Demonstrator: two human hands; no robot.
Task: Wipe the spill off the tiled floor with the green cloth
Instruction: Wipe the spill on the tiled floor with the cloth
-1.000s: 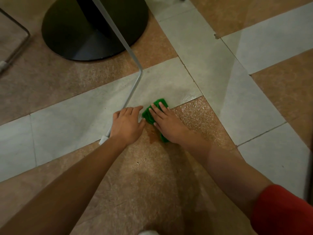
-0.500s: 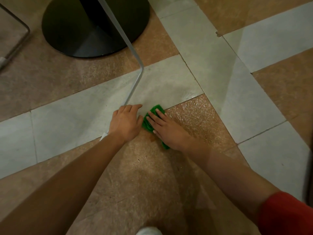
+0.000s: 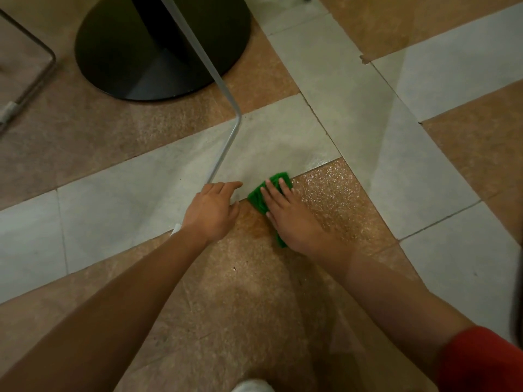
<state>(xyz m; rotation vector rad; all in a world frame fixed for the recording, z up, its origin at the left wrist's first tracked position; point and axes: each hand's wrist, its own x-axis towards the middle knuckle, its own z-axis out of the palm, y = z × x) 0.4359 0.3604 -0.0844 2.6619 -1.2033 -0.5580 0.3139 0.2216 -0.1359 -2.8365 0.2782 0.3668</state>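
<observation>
Bunched green cloth [image 3: 257, 198] beneath flat right hand [image 3: 294, 222]

2 bare forearms reach in from the bottom corners of the view, each ending in a bare hand: the left hand [image 3: 210, 212] and the right hand [image 3: 294, 219]. The right arm wears a red fabric sleeve [image 3: 481, 360], seen only at the lower right corner, with a soft, rounded hem. The right hand's fingernails are trimmed short. The rounded toe of 1 white shoe [image 3: 252, 386] shows at the bottom edge.

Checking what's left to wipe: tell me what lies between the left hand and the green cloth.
Head view: a narrow strip of brown tile carrying a wet amber stain; nothing else.
</observation>
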